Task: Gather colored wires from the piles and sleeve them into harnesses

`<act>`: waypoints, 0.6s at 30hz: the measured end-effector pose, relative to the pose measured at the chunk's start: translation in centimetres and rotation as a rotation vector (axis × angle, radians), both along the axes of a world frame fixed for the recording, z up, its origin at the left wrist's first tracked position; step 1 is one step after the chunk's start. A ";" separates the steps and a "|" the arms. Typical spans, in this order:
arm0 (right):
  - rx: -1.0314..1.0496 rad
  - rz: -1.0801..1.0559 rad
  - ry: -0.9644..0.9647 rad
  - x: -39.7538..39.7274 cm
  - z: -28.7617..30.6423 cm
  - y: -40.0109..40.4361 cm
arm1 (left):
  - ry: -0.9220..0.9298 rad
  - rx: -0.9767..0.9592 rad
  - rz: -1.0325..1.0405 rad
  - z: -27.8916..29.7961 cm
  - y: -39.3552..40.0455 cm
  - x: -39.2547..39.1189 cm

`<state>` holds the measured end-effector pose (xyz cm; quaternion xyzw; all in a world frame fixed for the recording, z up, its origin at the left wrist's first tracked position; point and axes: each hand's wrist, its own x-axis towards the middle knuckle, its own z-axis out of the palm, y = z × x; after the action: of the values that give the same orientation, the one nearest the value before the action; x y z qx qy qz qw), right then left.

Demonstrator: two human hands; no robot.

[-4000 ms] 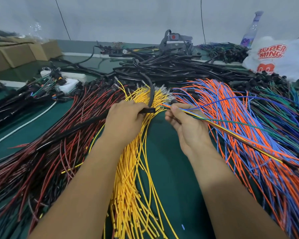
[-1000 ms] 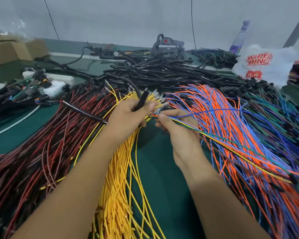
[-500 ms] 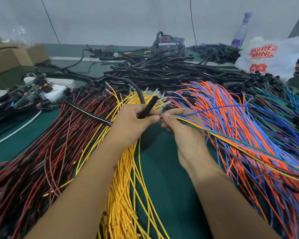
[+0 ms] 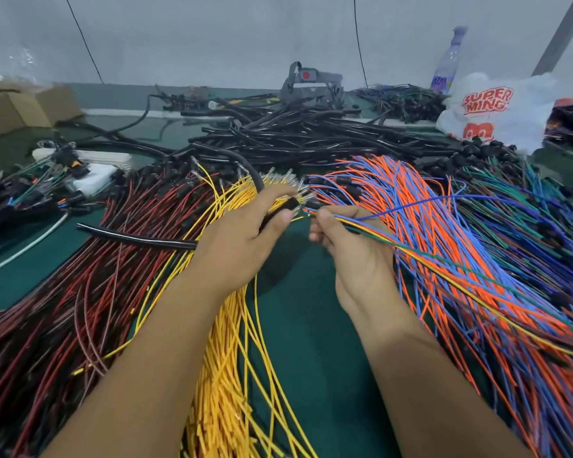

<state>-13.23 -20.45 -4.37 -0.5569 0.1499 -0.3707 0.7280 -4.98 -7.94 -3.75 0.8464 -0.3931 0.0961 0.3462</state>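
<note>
My left hand grips a black sleeve tube; its open end pokes out by my thumb and its tail trails left over the red wires. My right hand pinches a thin bundle of gathered wires, blue, yellow, green and orange, whose tips sit just right of the tube's mouth. The bundle runs down to the right over the orange and blue pile. A yellow wire pile lies under my left forearm, and a red and dark wire pile fans out to the left.
A heap of black sleeve tubes lies behind the piles. Green and blue wires spread at the right. A white plastic bag and a bottle stand at the back right, cardboard boxes at the back left.
The wire tips and the tube's mouth have stayed close together. The tube's tail has swung out to the left across the red wires. Both hands sit slightly higher over the yellow pile.
</note>
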 end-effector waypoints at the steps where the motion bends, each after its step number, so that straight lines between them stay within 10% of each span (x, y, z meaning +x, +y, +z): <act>1: 0.018 0.027 -0.022 0.0 0.0 -0.1 | -0.024 0.013 0.003 -0.1 0.0 0.2; 18: -0.018 0.083 -0.090 0.1 -0.2 0.0 | 0.114 -0.113 -0.194 0.1 -0.8 -0.1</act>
<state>-13.16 -20.41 -4.58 -0.5521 0.0907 -0.3662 0.7436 -5.11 -8.77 -3.66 0.7875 -0.4469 0.0358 0.4229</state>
